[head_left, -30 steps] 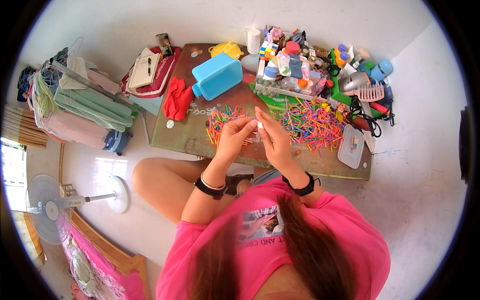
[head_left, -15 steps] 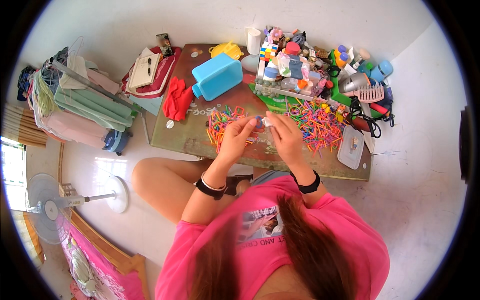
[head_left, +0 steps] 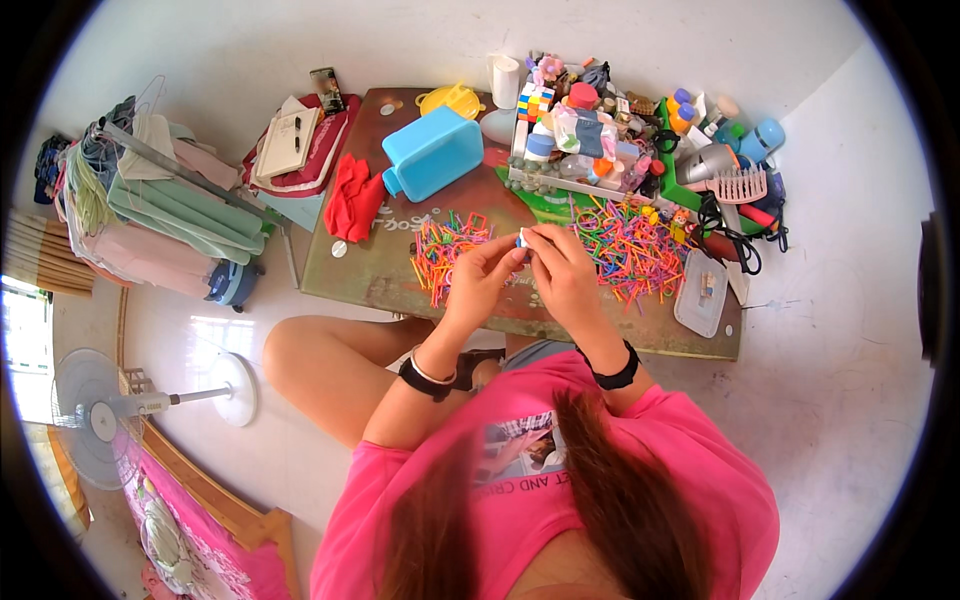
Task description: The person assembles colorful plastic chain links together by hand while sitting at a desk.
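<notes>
Over the table's near half, my left hand point(head_left: 480, 281) and my right hand point(head_left: 563, 277) meet, fingertips pinched on a small blue-and-white piece point(head_left: 521, 241). Fingers cover most of it, so its kind cannot be made out. On the table, a heap of thin coloured plastic sticks point(head_left: 436, 268) lies beside my left hand. A larger heap of similar colourful pieces point(head_left: 640, 250) spreads to the right of my right hand.
Behind my hands stand a light blue plastic container point(head_left: 435, 152), red gloves point(head_left: 353, 198) and a yellow basket point(head_left: 452, 100). A crowded white box point(head_left: 560, 186) fills the back right. A clear lid point(head_left: 703, 293) lies at the right edge; a fan point(head_left: 102, 420) stands left.
My hands have drawn closer together. The white part, earlier at my right fingertips beside the blue part in my left, now sits against it, mostly covered by fingers.
</notes>
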`<control>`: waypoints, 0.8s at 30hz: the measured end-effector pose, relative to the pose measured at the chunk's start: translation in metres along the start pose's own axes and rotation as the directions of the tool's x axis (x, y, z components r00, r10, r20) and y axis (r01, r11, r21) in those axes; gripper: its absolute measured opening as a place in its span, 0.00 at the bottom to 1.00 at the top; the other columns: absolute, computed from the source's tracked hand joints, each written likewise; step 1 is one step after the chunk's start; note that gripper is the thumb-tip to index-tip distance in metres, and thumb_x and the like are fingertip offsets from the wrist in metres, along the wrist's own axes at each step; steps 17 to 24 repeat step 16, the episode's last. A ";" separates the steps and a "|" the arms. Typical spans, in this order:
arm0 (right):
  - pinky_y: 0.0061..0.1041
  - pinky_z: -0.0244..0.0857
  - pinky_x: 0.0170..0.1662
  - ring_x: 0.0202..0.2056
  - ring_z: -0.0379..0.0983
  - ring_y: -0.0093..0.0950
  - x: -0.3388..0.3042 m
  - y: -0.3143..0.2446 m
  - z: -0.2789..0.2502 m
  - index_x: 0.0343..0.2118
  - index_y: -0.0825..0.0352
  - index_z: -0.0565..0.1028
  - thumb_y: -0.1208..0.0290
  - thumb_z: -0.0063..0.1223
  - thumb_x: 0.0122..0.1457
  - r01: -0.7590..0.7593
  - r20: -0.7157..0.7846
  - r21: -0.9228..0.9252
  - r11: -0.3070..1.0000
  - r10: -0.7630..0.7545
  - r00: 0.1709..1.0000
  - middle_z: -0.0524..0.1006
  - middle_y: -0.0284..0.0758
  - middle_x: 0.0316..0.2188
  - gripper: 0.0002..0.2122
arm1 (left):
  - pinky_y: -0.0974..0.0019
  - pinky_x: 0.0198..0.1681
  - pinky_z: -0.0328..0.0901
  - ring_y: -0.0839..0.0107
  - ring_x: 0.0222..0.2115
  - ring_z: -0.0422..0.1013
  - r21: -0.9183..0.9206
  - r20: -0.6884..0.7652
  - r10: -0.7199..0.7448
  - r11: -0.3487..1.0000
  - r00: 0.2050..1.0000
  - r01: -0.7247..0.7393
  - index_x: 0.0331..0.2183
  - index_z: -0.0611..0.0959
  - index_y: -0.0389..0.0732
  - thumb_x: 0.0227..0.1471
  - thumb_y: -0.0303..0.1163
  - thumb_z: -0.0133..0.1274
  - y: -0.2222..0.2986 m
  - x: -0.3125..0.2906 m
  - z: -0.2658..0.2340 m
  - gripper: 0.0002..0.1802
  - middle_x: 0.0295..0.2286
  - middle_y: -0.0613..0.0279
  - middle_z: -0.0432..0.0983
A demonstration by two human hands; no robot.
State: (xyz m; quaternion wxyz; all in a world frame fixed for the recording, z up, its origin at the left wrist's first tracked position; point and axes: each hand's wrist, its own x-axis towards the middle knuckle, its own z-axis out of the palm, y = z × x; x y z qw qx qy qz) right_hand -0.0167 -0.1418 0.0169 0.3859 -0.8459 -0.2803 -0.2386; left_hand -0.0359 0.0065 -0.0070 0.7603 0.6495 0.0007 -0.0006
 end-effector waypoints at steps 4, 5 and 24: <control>0.27 0.67 0.33 0.33 0.74 0.33 -0.004 0.002 -0.002 0.38 0.71 0.77 0.83 0.54 0.50 -0.127 0.061 0.105 0.986 0.121 0.991 0.75 0.37 0.35 0.11 | 0.70 0.37 0.69 0.72 0.34 0.76 0.198 -0.059 0.132 0.973 0.990 -0.118 0.45 0.80 0.36 0.52 0.26 0.57 0.001 -0.001 0.002 0.16 0.34 0.57 0.79; 0.27 0.67 0.32 0.32 0.74 0.33 -0.004 0.003 -0.002 0.37 0.71 0.77 0.81 0.55 0.50 -0.200 0.089 0.191 0.961 0.186 0.979 0.75 0.37 0.35 0.10 | 0.69 0.37 0.69 0.70 0.34 0.76 0.251 -0.057 0.160 0.958 0.986 -0.141 0.45 0.80 0.36 0.51 0.26 0.57 0.004 -0.002 0.002 0.17 0.34 0.56 0.79; 0.16 0.63 0.28 0.27 0.70 0.13 -0.012 0.017 -0.014 0.38 0.72 0.79 0.73 0.57 0.56 -0.677 0.551 0.714 0.177 0.456 0.699 0.79 0.31 0.28 0.09 | 0.59 0.40 0.67 0.57 0.38 0.73 0.586 -0.004 0.421 0.736 0.907 -0.339 0.45 0.78 0.36 0.50 0.21 0.55 0.025 0.001 -0.008 0.18 0.38 0.49 0.74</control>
